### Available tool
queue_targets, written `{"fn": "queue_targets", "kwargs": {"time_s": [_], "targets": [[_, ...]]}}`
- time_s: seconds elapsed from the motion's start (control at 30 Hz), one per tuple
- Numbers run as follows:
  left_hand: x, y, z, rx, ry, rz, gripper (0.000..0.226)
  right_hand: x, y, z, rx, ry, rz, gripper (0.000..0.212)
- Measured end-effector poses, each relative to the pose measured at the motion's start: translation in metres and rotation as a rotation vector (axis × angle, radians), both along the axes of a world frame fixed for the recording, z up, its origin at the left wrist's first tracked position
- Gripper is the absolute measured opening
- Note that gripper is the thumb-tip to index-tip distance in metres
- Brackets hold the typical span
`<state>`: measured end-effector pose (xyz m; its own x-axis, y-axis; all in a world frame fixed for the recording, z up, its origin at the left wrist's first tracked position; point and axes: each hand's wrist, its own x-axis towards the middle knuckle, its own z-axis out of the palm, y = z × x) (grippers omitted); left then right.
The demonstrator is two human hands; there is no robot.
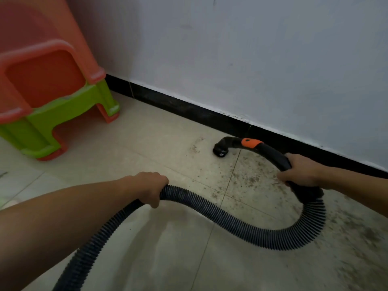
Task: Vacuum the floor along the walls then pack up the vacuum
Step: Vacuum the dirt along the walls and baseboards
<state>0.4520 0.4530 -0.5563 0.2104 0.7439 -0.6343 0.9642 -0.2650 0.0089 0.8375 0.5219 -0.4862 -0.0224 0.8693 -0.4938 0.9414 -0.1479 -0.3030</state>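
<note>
Head view, single frame. The left grip (150, 189) is a bare hand. Its fingers are curled over the black ribbed hose (231, 221) and the thumb is tucked under, so it is pinching the hose firmly. The forearm enters from the lower left. The right grip (300, 171), also a bare hand, is wrapped knuckles-up round the rigid curved handle tube (273, 153), just above the cuff where the tube joins the hose. Between the two grips the hose sags in a wide loop, dropping below the right grip and curving back up to the left one; I cannot tell whether the loop touches the floor (147, 143). Behind the left grip the hose runs down and out at the bottom edge. The nozzle end (220, 150) has a round black mouth turned downward, at or just above the floor; contact cannot be told. It sits near the black skirting (189, 108) at the foot of the wall (252, 59). An orange slider (251, 142) sits on top of the tube, between the nozzle end and the right grip. The floor is pale tile. Dark dirt specks (252, 179) lie thickest below the handle tube and rightward along the skirting, and thin out towards the left. A grout line (228, 181) runs from the nozzle end towards the camera. Stacked plastic stools (52, 91), orange over green, stand on the floor at upper left, close to the wall and well apart from the nozzle end. The wall is grey-white and scuffed near the skirting.
</note>
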Motion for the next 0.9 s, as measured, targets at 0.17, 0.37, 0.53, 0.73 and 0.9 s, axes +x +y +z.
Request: {"fn": "queue_targets", "kwargs": {"time_s": [0.17, 0.37, 0.53, 0.73, 0.9], "targets": [[0.007, -0.005, 0.000, -0.023, 0.019, -0.018, 0.034, -0.010, -0.008, 0.010, 0.031, -0.168, 0.100, 0.034], [-0.002, -0.009, 0.003, -0.001, 0.068, -0.042, 0.035, -0.037, -0.008, -0.001, -0.007, -0.094, 0.182, 0.039], [-0.024, -0.011, 0.012, 0.039, 0.105, 0.063, 0.034, -0.053, 0.017, -0.009, 0.067, -0.019, 0.064, 0.036], [-0.047, -0.016, 0.016, 0.058, 0.113, 0.135, 0.033, -0.066, 0.042, -0.016, 0.067, 0.100, -0.060, 0.038], [-0.053, -0.023, 0.010, 0.037, 0.100, 0.116, 0.034, -0.074, 0.046, -0.019, -0.032, 0.185, -0.006, 0.032]]}}
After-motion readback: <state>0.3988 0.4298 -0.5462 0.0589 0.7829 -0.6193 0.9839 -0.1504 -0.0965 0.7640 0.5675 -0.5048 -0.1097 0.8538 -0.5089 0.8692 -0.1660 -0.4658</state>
